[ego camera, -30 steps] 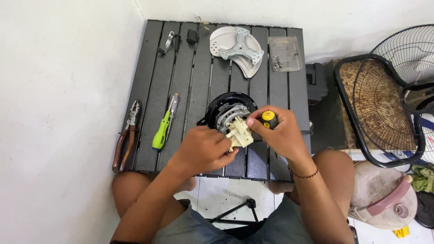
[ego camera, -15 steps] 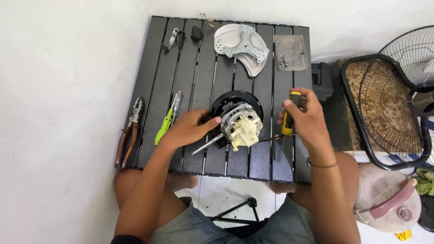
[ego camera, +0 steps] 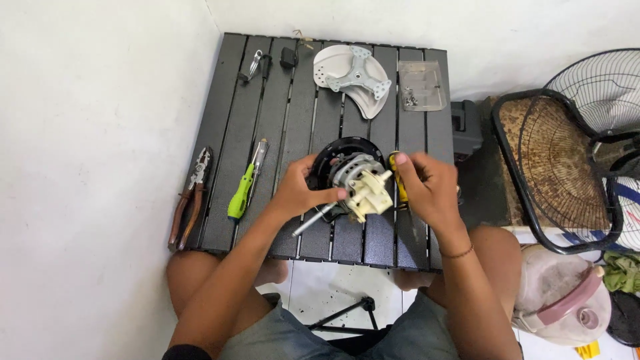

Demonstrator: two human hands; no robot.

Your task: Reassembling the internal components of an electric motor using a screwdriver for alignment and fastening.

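At the far left edge of the dark slatted surface [ego camera: 267, 100] lie pliers with reddish-brown handles [ego camera: 190, 197], and just to their right a green-handled screwdriver [ego camera: 244, 184], both pointing away from the person. Near the back left corner sit a small metal clip [ego camera: 253, 65] and a small black part [ego camera: 288, 57]. The left hand [ego camera: 300, 190] has its grip curled around the left side of a fan motor [ego camera: 353, 180], thumb pressed on top by the cream plastic gearbox [ego camera: 370, 193]; the motor sits near the front middle of the surface, resting in a round black housing [ego camera: 337, 150], with its metal shaft [ego camera: 313, 220] sticking out toward the person. Behind it, at the back, lies a white curved cover with a grey metal bracket [ego camera: 353, 77], and right of that a clear plastic tray holding screws [ego camera: 421, 87]. The right hand [ego camera: 430, 187] is just right of the motor, its grip clenched around a yellow-and-black screwdriver [ego camera: 399, 180] that points down beside the gearbox. Off the surface to the right stand wire fan guards [ego camera: 567, 153] and a pinkish-white fan base [ego camera: 567, 300] on the floor
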